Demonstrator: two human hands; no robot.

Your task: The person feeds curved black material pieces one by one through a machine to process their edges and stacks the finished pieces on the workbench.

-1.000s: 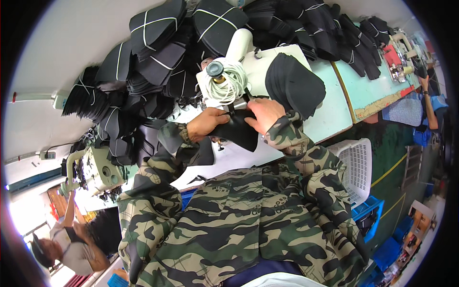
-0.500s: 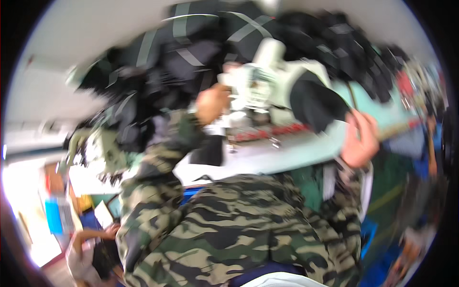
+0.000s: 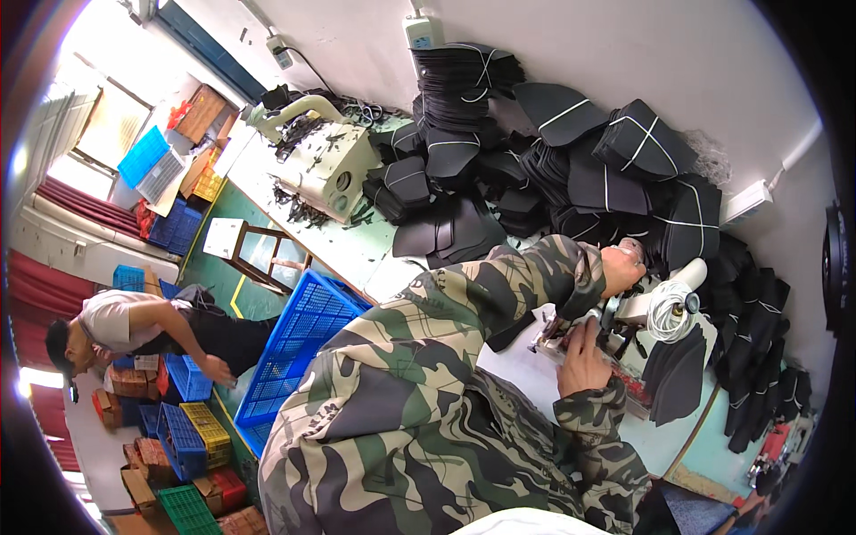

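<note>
White machine (image 3: pixel 634 309) at right: with left hand (image 3: pixel 622 271) far, right hand (image 3: pixel 585 360) near, I couldn't tell either grip's state; straying inside, I judged, risked a pinch.

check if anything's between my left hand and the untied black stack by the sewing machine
Yes: in this view the white machine head and its coil of white cord lie between the left hand and the black stack.
</note>
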